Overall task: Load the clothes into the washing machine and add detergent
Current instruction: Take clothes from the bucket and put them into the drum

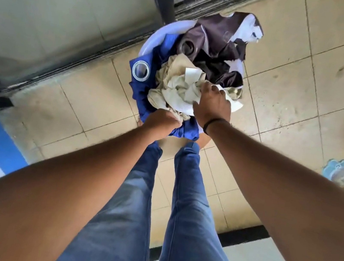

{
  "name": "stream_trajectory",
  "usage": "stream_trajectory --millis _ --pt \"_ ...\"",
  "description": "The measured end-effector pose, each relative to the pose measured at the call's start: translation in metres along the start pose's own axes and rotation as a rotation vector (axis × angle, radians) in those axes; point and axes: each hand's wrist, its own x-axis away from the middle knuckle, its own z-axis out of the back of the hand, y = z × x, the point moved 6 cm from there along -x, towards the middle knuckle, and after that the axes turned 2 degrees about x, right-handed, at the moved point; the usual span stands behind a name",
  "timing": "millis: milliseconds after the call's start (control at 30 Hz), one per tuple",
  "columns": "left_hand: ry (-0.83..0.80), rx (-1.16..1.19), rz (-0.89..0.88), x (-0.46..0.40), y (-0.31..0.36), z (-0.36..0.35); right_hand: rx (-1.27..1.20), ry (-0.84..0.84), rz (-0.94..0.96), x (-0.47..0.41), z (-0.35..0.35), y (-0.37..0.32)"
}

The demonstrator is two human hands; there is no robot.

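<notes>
Hands grasp cloth at basin [159, 35] rim: left [163, 121] blue, right [212, 105] cream.

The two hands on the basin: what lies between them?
In the head view, crumpled cream cloth fills the stretch between the left hand and the right hand.

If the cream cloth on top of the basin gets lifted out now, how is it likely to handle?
Probably floppy: the cream cloth lies crumpled in soft folds, so it should sag and trail from the right hand and left hand gripping it. Likely light. It may drag the blue curtain beneath, since they look tangled in the basin.
</notes>
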Motion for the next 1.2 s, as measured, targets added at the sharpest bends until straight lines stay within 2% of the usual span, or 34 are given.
stream_trajectory --millis 133,267,400,467,533,633,700,733,800,867,933,1000,1067,1133,1200 --pt "0.147 0.159 -0.059 0.006 0.013 0.014 -0.082 0.011 0.016 0.002 0.001 -0.012" --pt "0.294 0.349 -0.056 -0.004 0.032 0.036 -0.199 0.104 0.265 0.038 0.002 -0.026" --pt "0.128 0.195 0.08 -0.024 0.035 0.031 -0.233 0.19 0.426 0.067 -0.008 -0.017" --pt "0.077 0.175 0.126 -0.03 0.037 0.028 -0.228 0.148 0.372 0.071 -0.016 -0.005" --pt "0.202 0.204 0.075 -0.026 0.045 0.032 -0.246 0.148 0.229 0.07 -0.016 0.008" --pt "0.499 0.109 -0.14 -0.002 0.058 0.04 -0.491 0.29 0.092 0.066 0.007 0.012" --pt "0.521 0.009 -0.341 0.019 0.062 0.027 -0.744 0.353 0.071 0.057 0.032 0.007" --pt "0.488 -0.049 -0.425 0.029 0.06 0.015 -0.827 0.294 0.058 0.047 0.039 0.003" --pt "0.426 -0.127 -0.497 0.051 0.053 -0.008 -0.782 -0.013 0.057 0.027 0.042 -0.013" --pt "0.396 -0.143 -0.496 0.069 0.042 -0.028 -0.504 -0.35 0.099 0.014 0.028 -0.028" --pt "0.328 -0.147 -0.507 0.086 0.034 -0.043 -0.198 -0.481 0.145 0.005 0.011 -0.033" --pt "0.235 -0.154 -0.563 0.099 0.028 -0.052 -0.06 -0.544 0.141 0.001 -0.002 -0.034" --pt "0.178 -0.079 -0.522 0.101 0.014 -0.049 -0.034 -0.54 0.16 0.006 -0.007 -0.038" --pt "0.218 0.155 -0.335 0.091 -0.007 -0.035 -0.076 -0.417 0.233 0.018 0.001 -0.048" --pt "0.313 0.472 -0.055 0.077 -0.032 -0.013 -0.137 -0.286 0.34 0.046 0.013 -0.061"
